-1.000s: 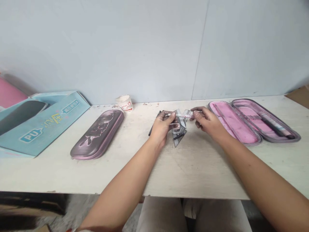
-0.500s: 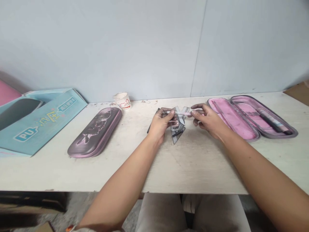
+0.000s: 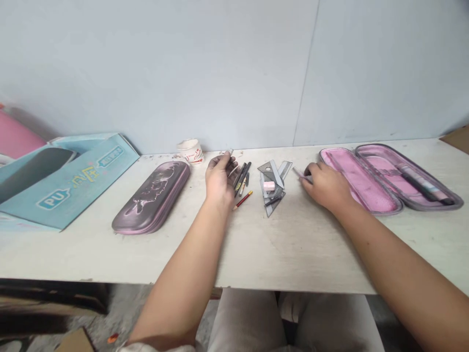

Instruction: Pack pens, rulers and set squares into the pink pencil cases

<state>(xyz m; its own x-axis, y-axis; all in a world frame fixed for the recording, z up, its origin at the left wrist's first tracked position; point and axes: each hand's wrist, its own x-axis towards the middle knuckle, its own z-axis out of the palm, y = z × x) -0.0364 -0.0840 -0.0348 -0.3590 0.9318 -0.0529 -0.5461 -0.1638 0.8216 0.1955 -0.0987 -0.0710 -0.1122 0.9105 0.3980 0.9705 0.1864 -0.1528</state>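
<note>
Near the open oblong pink-lined case (image 3: 366,181), right hand (image 3: 325,184) fingers clamp 1 slim pale-pink stick (image 3: 298,171); left hand (image 3: 219,179) fingertips pinch 1 small whitish piece (image 3: 230,151)!

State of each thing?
Dark oblong pencil case: closed
Pink-lined oblong pencil case: open, pens inside
Blue cardboard box: dark object inside
White printed paper cup: upright
Slim pale stick: in right hand
Small pale piece: in left hand
Transparent plastic rulers: overlapping
Pink block eraser: atop rulers

Passage: narrow gap between red pencil (image 3: 243,200) and stacked rulers (image 3: 277,176). Obstacles: closed pencil case (image 3: 151,198), left; open pencil case (image 3: 362,186), right.
</note>
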